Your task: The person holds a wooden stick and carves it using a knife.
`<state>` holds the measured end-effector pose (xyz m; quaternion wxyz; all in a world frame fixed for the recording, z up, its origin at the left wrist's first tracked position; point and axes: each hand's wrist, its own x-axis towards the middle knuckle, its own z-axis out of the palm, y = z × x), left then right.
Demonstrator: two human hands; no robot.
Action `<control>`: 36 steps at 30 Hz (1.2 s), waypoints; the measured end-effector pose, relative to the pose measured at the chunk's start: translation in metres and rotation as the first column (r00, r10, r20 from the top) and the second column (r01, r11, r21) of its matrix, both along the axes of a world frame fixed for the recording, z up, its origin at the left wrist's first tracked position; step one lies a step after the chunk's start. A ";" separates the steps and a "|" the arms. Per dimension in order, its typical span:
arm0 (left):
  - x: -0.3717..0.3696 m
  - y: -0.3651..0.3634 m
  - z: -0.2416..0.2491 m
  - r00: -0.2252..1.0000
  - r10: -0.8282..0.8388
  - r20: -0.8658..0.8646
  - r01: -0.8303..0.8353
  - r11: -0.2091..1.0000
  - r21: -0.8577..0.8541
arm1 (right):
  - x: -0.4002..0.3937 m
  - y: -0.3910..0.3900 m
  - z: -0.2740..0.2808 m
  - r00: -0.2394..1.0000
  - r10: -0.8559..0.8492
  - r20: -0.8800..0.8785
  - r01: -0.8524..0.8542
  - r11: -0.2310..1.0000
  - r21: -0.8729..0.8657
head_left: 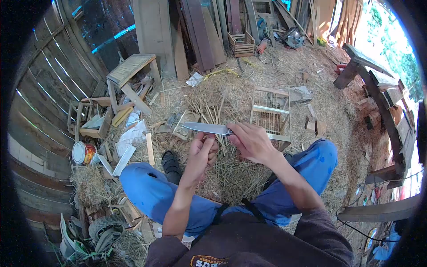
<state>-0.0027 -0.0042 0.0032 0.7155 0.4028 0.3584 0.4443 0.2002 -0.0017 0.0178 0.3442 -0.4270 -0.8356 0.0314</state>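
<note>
My right hand (251,141) is closed round the handle of a knife (205,128), whose blade points left across the space in front of me. Just under the blade, my left hand (201,153) is closed with its fingers curled, near or against the blade's underside; what it holds, if anything, is too small to make out. Thin sticks (212,109) lie on the straw-covered floor beyond my hands. To the right of them lies a slatted wooden frame (270,111) with thin rods across it.
A small wooden stool (132,70) and wood scraps stand at the left, beside a paint can (84,153). A wooden crate (241,44) and a circular saw (294,38) are at the back. A wooden bench (386,100) curves along the right.
</note>
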 end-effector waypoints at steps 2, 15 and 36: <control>0.000 0.001 0.000 1.000 0.010 0.001 -0.010 1.000 -0.006 | 0.001 0.001 0.001 1.000 -0.011 -0.003 0.011 1.000 0.025; -0.004 -0.003 0.004 0.998 0.027 -0.056 -0.023 0.998 0.059 | 0.051 0.016 0.021 0.930 -0.368 -0.002 0.348 0.876 0.332; 0.006 -0.005 -0.001 0.991 0.056 -0.125 -0.030 0.979 0.201 | 0.014 0.008 0.005 0.979 -0.198 0.037 0.151 0.843 0.517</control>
